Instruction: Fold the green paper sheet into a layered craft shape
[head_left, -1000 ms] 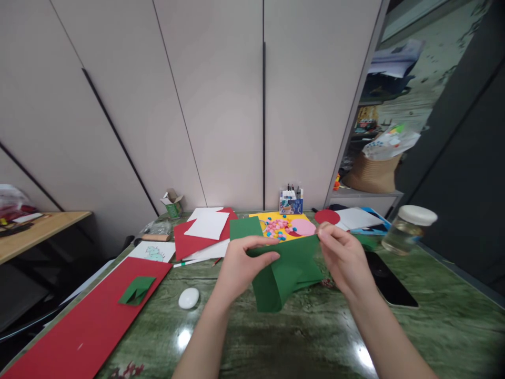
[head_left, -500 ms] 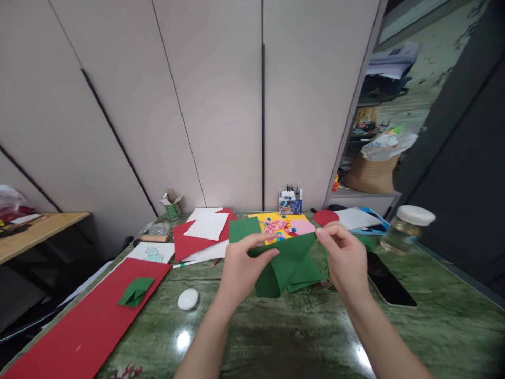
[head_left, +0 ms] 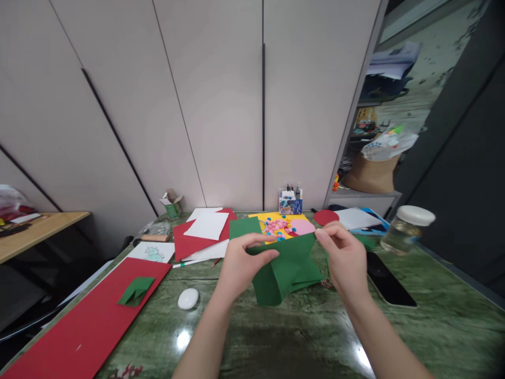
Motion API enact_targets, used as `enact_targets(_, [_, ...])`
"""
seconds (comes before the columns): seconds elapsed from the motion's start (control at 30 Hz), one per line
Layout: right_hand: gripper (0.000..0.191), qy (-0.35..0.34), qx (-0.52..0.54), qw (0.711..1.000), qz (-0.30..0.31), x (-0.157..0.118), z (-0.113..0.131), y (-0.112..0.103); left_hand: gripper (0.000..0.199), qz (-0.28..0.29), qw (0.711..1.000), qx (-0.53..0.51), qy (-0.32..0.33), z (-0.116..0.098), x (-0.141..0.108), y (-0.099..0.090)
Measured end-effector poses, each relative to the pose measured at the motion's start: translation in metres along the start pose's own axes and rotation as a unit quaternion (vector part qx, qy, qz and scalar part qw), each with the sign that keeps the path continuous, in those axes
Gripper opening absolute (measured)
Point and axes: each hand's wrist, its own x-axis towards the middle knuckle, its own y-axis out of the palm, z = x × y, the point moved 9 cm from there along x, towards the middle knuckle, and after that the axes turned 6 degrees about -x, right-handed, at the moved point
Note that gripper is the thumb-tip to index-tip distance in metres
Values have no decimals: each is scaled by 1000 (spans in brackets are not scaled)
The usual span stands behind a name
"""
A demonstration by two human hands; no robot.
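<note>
- Pale, flat cabinet panels stand beyond both grips, their tops cut off by the view.
- Glossy green table, streaked like marble, spreads beneath the grips and throws back bright glints.
- Left grip pinches the left end of a green sheet, thumb and forefinger slightly parted around its upper edge; the other fingers are mostly hidden.
- Right grip is closed to a fingertip pinch on the sheet's upper right corner.
- Between the grips, that sheet is thin, matte and paperlike, straight along the top, with a curling flap below. More green layers show at its lower right; whether they belong to it is hard to make out.
- Beyond the grips, small pink, blue and yellow pieces lie on a yellow sheet, partly covered.
- Left of the left grip are a smooth white oval and a folded green piece on a long red board, cut off at the lower left.
- Right of the right grip lie a flat black phone and a clear jar with a white lid, its marking blurred.
</note>
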Motion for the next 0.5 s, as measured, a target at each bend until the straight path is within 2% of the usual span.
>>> enact_targets(0.5, [20,29,36,999,7,0,-4,2,15,4,1000,-6,2,-2,-1,0])
